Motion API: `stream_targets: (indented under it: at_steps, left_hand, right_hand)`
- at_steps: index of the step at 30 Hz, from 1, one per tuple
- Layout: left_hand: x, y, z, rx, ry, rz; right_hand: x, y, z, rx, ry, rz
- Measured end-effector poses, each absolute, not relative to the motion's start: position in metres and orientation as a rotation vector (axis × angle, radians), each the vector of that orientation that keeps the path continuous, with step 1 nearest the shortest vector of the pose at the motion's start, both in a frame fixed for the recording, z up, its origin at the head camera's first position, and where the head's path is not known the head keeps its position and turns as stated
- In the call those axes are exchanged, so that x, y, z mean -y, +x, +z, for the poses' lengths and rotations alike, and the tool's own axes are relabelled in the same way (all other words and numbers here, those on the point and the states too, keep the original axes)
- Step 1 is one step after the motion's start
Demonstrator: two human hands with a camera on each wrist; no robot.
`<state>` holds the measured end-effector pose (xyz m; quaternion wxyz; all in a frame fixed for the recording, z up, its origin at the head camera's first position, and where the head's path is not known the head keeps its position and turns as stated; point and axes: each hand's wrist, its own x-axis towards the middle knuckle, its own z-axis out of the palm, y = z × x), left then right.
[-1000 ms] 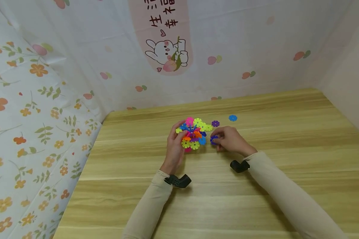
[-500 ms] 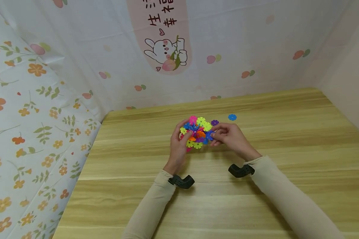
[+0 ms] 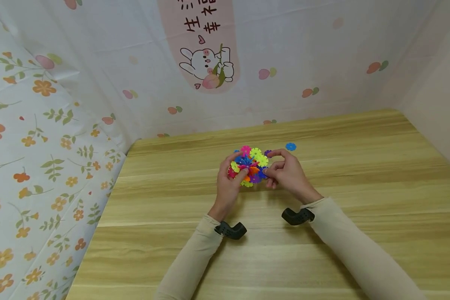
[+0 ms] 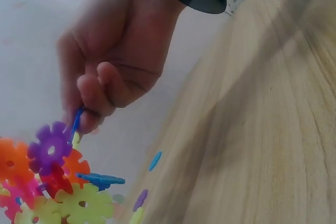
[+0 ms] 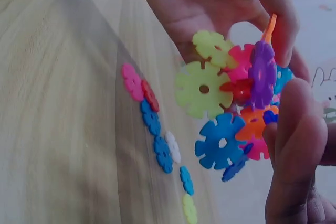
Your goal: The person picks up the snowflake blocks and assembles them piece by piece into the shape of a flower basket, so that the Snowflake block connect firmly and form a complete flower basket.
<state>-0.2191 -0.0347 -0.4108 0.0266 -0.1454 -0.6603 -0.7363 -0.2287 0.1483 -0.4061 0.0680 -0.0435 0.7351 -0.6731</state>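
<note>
Left hand (image 3: 228, 189) grips disc cluster (image 3: 254, 162), right hand (image 3: 289, 175) pinches dark-blue disc (image 3: 261, 174) — best pushed in straight, untwisted; loose disc (image 3: 291, 146) toward far edge of table (image 3: 345, 126).

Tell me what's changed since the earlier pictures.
The left hand moved the cluster rightward, closing its gap to the dark blue disc pinched by the right hand. Both hands kept their holds; the light blue disc stayed on the table.
</note>
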Motion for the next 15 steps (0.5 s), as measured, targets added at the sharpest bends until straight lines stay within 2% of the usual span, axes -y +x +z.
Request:
stream_targets:
  at_steps: [15]
  left_hand:
    - [0.027, -0.213, -0.407, 2.116, -0.538, -2.053]
  right_hand:
    - [-0.140, -0.223, -0.418, -2.264, -0.124, -2.197]
